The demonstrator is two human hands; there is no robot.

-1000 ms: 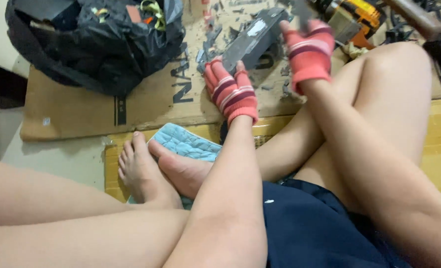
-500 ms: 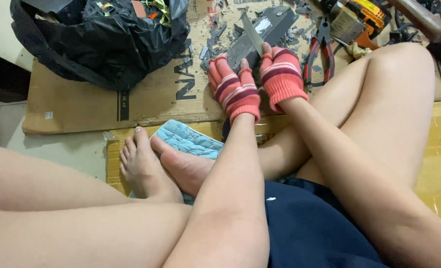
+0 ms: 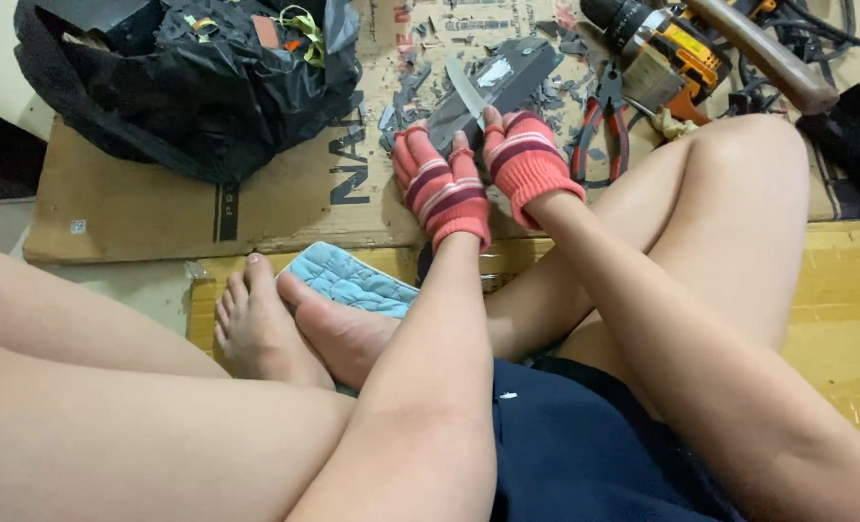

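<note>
Head view: both hands in red striped fingerless gloves meet at upper centre of the frame over a dark grey plate lying on cardboard on the floor. The left hand is pressed on the plate's lower left end, fingers bent over its edge in a closed grip. The right hand is beside it, closed on a blade laid across the plate. This looks like the cutting or scoring step; the next move would call for steady downward pressure with the left hand pinning the plate. The plate's long axis runs from lower left to upper right; the blade points toward upper left. Grey chips lie around it, and pliers just to the right.
</note>
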